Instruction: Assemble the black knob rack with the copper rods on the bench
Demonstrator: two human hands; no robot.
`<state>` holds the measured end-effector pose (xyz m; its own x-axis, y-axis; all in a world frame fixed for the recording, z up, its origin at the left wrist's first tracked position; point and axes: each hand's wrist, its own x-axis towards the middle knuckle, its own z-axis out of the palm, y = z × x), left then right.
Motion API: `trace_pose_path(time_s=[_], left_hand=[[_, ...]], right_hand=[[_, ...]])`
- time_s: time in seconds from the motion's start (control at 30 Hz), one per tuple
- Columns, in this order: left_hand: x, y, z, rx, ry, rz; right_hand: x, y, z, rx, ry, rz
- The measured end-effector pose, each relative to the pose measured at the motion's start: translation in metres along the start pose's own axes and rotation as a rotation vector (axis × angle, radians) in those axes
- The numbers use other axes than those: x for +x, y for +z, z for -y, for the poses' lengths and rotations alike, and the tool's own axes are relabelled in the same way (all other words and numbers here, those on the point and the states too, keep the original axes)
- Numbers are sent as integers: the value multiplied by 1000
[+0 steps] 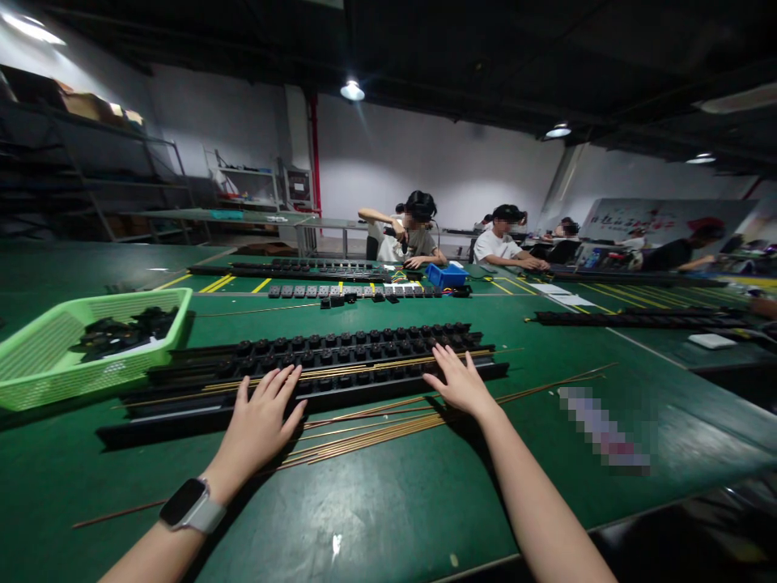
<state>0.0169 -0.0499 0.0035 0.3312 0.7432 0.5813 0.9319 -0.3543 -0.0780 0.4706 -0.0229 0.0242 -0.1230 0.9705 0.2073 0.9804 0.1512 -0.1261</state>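
Note:
Long black rails [376,387] fitted with rows of small black parts lie side by side across the green table in front of me. Thin brass-coloured rods [352,370] rest along the top of the nearest rails. My left hand [264,417], fingers spread, lies over the left part of the rails and rods. Over their right part my right hand [458,380] is spread too, its fingertips at the rods. Whether the fingers press on the rods cannot be made out. More loose rods [364,441] lie fanned on the table between my hands and nearer to me.
A green plastic basket [176,324] with black parts stands at the left. Beyond the rails are a row of small grey-black blocks [340,291] and a blue bin [446,275]. Another black rail assembly [637,318] lies at right. Two people in white shirts sit across the table.

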Motion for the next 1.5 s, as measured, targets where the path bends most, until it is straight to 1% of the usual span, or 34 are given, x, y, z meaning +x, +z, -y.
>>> trace_pose_path(time_s=[0.47,0.73,0.87,0.93,1.03,1.13,1.3,1.43,1.5], left_hand=[[1,-2,-1,-8,-5,1],[0,-2,-1,-8,-5,3],[0,-2,-1,-3,-1,8],[1,-2,-1,-5,-1,9],[1,-1,0,-15,-4,3],[1,1,0,-28,-3,-5],[0,5,2,-43,-2,-14],[-1,8,4,-47,5,-22],[-1,10,5,-45,10,-26]], right_hand=[[-1,-5,-14,-2,95,33],[-3,-7,-23,13,122,56],[-3,-6,-27,13,136,35],[-3,-6,-30,13,132,46],[-2,-6,-39,14,142,12],[-2,-5,-54,18,186,-34],[-4,-1,-80,23,236,-1],[-4,-2,-80,39,240,63],[-4,-5,-74,36,233,38]])
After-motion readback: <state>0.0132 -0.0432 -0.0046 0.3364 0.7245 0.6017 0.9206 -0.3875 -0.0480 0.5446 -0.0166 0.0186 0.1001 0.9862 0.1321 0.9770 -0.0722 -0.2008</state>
